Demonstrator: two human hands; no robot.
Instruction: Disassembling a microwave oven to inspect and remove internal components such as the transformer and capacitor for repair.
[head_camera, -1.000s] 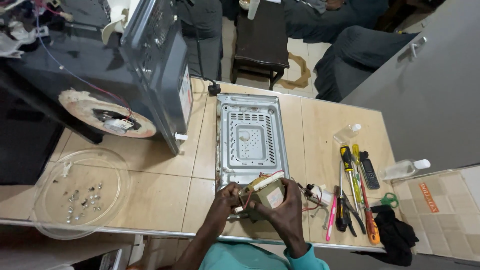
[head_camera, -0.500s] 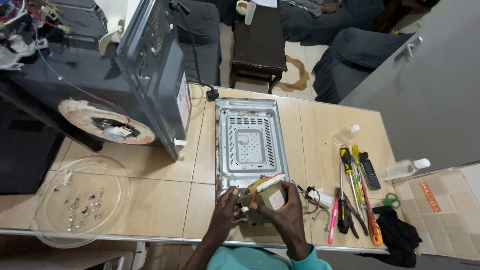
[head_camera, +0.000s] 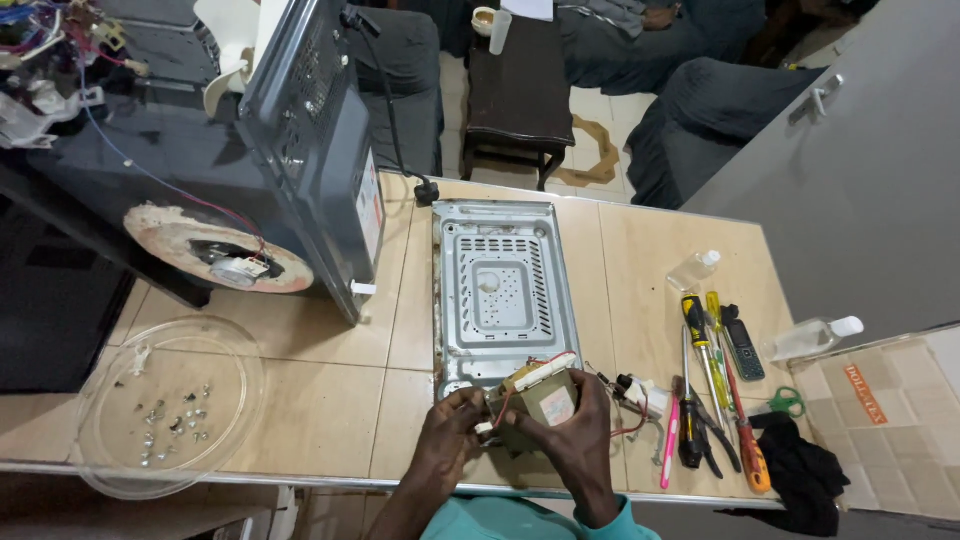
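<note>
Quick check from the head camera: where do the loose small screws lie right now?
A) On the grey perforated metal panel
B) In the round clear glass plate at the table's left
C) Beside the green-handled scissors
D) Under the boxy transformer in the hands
B: the small screws are scattered inside the round clear glass plate at the table's left, far from both hands.
</note>
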